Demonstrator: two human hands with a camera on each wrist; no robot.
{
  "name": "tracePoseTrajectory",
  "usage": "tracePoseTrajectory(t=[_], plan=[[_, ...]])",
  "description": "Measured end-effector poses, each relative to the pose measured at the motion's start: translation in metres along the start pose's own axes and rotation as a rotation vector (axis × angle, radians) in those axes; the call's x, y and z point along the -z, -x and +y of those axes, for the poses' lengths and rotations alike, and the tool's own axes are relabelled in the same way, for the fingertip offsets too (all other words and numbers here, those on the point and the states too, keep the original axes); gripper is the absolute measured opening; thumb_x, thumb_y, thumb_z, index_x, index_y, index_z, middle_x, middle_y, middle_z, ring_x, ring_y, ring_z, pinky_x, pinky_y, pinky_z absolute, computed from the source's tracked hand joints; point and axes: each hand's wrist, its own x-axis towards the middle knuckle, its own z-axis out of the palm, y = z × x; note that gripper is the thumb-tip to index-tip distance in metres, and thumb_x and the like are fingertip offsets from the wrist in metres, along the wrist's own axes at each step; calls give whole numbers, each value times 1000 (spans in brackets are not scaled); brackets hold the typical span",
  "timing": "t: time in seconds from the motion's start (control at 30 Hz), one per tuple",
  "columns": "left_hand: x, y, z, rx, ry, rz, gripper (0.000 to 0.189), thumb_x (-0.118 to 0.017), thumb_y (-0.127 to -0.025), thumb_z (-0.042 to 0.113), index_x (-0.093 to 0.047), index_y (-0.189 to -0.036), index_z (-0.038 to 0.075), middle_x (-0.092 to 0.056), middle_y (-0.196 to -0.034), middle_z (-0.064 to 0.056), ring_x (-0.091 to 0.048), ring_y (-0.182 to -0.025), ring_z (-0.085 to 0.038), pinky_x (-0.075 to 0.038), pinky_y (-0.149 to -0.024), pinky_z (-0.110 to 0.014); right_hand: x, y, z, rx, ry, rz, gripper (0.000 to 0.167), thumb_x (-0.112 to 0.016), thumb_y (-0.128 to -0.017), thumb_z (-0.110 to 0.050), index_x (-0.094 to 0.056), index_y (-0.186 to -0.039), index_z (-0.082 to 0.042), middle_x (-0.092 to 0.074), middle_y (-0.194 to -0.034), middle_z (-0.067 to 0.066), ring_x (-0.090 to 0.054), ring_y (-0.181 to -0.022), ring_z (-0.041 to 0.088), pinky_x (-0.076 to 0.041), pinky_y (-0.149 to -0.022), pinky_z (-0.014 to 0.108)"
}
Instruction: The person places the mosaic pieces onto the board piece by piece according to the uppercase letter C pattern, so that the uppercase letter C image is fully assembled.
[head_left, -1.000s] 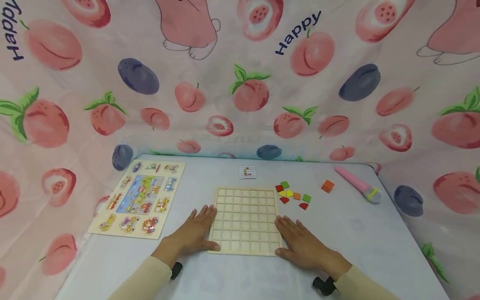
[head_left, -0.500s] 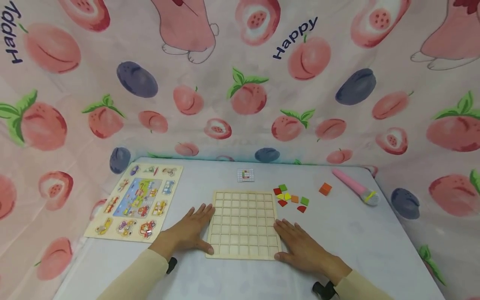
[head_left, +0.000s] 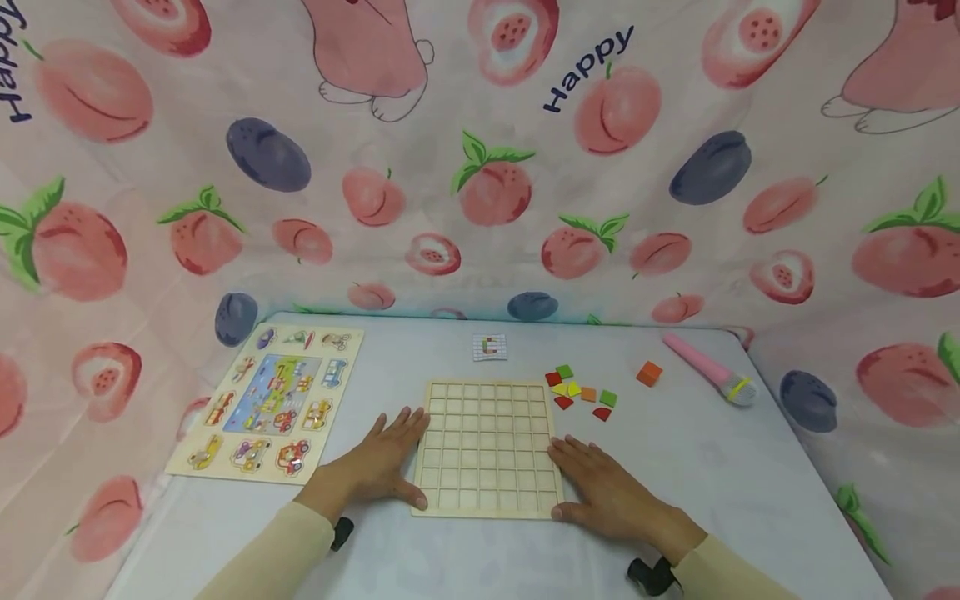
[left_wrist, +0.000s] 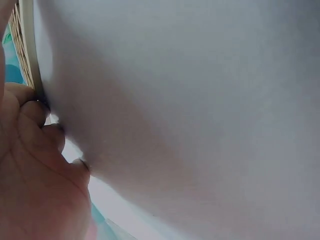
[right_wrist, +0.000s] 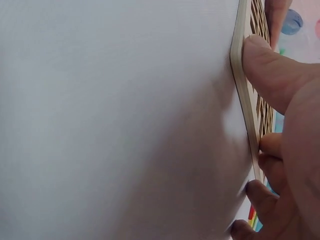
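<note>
A square wooden grid board (head_left: 487, 450) lies flat on the white table, its cells holding nothing. My left hand (head_left: 381, 461) rests at its left edge, fingers straight and thumb by the near left corner. On the opposite side my right hand (head_left: 609, 487) touches the right edge with extended fingers, its thumb (right_wrist: 262, 60) on the frame near the corner. In the left wrist view the left fingers (left_wrist: 35, 112) meet the board's side. Just beyond the right hand lie several small tiles, among them a green square (head_left: 608, 399), a red quarter-round (head_left: 602, 413) and an orange square (head_left: 588, 394).
A wooden vehicle puzzle (head_left: 339, 417) lies at the left. Behind the board sits a small card with a coloured pattern (head_left: 490, 347). Orange tiles (head_left: 649, 373) and a pink toy microphone (head_left: 705, 367) lie at the back right. A fruit-print cloth (head_left: 442, 183) hangs behind the table.
The head view has shifted slightly. The left thumb has slid a little outward from the board's near left corner; both hands otherwise stay at the board's sides.
</note>
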Motion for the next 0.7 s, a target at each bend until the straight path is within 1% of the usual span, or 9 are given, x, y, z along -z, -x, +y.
tracePoseTrajectory(t=[0.17,0.23,0.33,0.43,0.57,0.63,0.7], plan=[[1,0,0,0,32,0,135,-90,-67,61,-20,-169,6,-11,-178,-11,-4,-166,-32,2,-135,-57,1,-3,2,-18,-17,36,86,-78,-90,-56,-48,-160,-15,-44,-167,1,-34,-158,30,-31,-128,59],[1,-1,0,4,38,0,135,-90,-67,59,-20,-169,7,-11,-178,-11,-3,-166,-31,2,-135,-56,4,-3,3,-44,-40,52,83,-80,-90,-53,-51,-158,-17,-46,-166,-1,-37,-156,29,-35,-127,58],[1,-2,1,16,35,-3,135,-91,-66,59,-20,-169,8,-11,-178,-10,-3,-166,-30,2,-135,-55,9,-5,7,-106,-115,74,79,-82,-90,-47,-52,-158,-21,-48,-164,-4,-39,-154,28,-37,-125,58],[-1,-2,0,34,36,-4,136,-92,-65,59,-21,-169,8,-12,-178,-8,-4,-166,-29,2,-135,-54,15,-9,13,-162,-206,119,75,-83,-90,-40,-53,-157,-25,-50,-163,-3,-44,-151,27,-40,-124,57],[-2,-2,-1,46,43,-2,136,-92,-65,59,-21,-169,9,-12,-178,-8,-3,-166,-28,3,-135,-54,22,-12,22,-183,-329,215,71,-84,-90,-33,-55,-154,-25,-59,-153,4,-57,-136,31,-51,-113,57],[-3,-2,-1,41,45,1,136,-92,-65,59,-21,-169,9,-11,-178,-7,-2,-166,-28,5,-135,-54,26,-14,28,-195,-384,255,69,-83,-92,-31,-54,-155,-25,-61,-150,6,-59,-131,32,-54,-109,56],[-3,-3,-1,34,44,9,136,-91,-65,59,-21,-169,9,-11,-178,-8,-3,-166,-29,4,-135,-55,31,-18,34,-211,-433,283,68,-80,-95,-29,-52,-156,-24,-59,-151,8,-57,-132,33,-53,-109,57]])
